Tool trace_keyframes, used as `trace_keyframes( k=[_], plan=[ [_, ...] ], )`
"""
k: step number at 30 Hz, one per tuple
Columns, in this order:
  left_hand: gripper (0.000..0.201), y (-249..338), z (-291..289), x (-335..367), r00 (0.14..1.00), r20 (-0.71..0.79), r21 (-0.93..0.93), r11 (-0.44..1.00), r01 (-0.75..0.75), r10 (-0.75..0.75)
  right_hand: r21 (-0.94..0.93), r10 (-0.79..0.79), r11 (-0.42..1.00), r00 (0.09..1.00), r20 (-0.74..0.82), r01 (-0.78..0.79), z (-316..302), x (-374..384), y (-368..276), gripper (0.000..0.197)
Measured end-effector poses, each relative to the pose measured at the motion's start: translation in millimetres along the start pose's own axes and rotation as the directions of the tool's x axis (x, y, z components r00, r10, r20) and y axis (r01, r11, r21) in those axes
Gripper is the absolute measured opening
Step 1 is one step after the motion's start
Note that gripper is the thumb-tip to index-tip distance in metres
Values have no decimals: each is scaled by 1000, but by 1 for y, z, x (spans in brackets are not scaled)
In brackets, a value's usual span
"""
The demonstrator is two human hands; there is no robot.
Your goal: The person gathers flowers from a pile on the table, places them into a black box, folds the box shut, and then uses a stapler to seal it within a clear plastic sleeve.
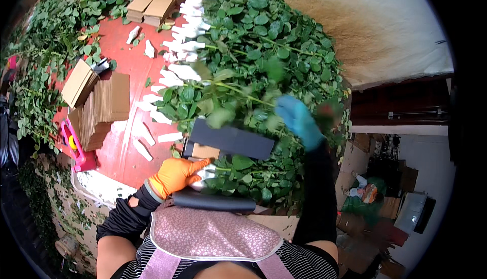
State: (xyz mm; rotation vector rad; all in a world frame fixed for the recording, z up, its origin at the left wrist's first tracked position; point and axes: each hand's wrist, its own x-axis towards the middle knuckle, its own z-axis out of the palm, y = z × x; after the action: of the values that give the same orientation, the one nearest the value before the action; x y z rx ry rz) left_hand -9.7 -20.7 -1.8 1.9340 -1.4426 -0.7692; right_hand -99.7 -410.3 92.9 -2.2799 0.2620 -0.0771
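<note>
My left hand [175,178], in an orange glove, is closed at the near table edge, its thumb and forefinger against a white-sleeved flower head [207,171]. Leafy green stems [243,165] run right from there. A brown cardboard piece [205,151] lies just beyond the fingers, beside a dark grey slab [233,140]. Over the big leaf pile, my right hand [299,121], in a blue glove, is blurred by motion. A long leafy stem [248,95] reaches into its fingers, which look closed around it. The tip of that stem is hard to make out.
Many white-sleeved flowers [190,45] line the red table [119,142], their leaves heaped right. Folded cardboard stacks [112,99] stand left, more cardboard [154,6] behind. A pink tool [76,149] sits at the left edge. A dark padded roll [215,201] borders the front.
</note>
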Motion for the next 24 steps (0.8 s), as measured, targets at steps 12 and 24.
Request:
trace_keyframes(
  k=[12,24],
  plan=[
    [67,-2,1,-1,999,-35,-49,998,-34,33,-601,-9,697,842,540,393,101,1,62,38],
    [60,-4,-15,0,997,80,-162,987,20,-7,-674,166,669,820,547,313,110,28,47,26]
  ],
)
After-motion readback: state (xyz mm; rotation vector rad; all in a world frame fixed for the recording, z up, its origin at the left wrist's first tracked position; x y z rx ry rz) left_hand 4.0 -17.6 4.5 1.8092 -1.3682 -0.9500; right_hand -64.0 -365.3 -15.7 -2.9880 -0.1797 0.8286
